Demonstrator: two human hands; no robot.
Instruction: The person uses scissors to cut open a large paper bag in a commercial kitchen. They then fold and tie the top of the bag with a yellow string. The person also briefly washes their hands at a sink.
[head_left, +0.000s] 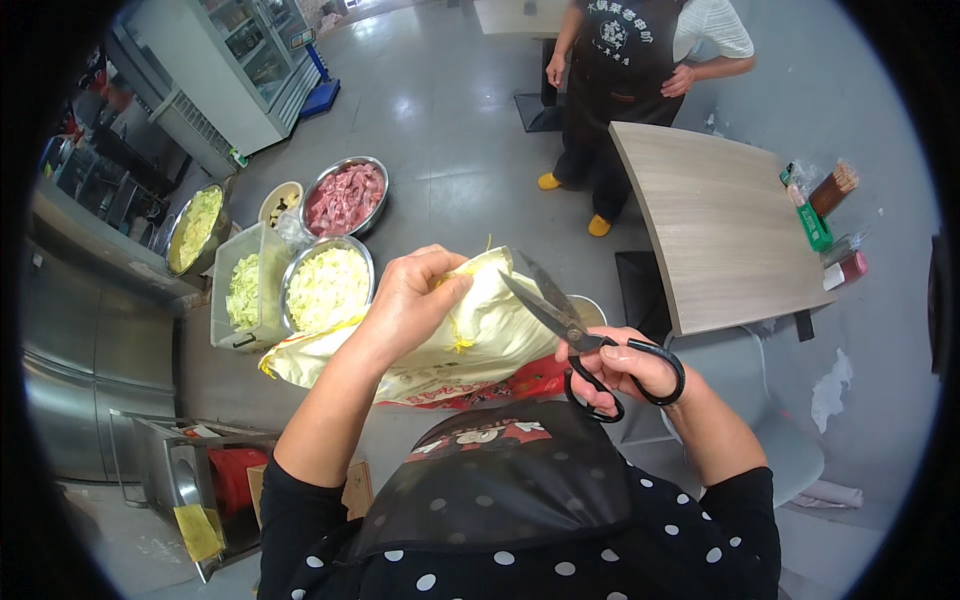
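Observation:
My left hand (420, 296) pinches the gathered top of a pale yellow woven sack (495, 315) between thumb and fingers. Yellow stitching thread (460, 343) hangs from the sack near that grip. In my right hand (626, 367) is a pair of black-handled scissors (574, 334), its blades parted and pointing up and left. The blade tips lie beside or over the sack's top edge; contact cannot be told. Under the sack shows a red printed bag (532, 381). The sack's contents are hidden.
Left of the sack stand a steel bowl of chopped cabbage (330, 289), a clear plastic bin (236, 300) and a steel basin of raw meat (346, 199). A wooden-topped table (735, 217) and a grey chair (780, 420) are on the right. Beyond it stands a person in an apron (622, 67).

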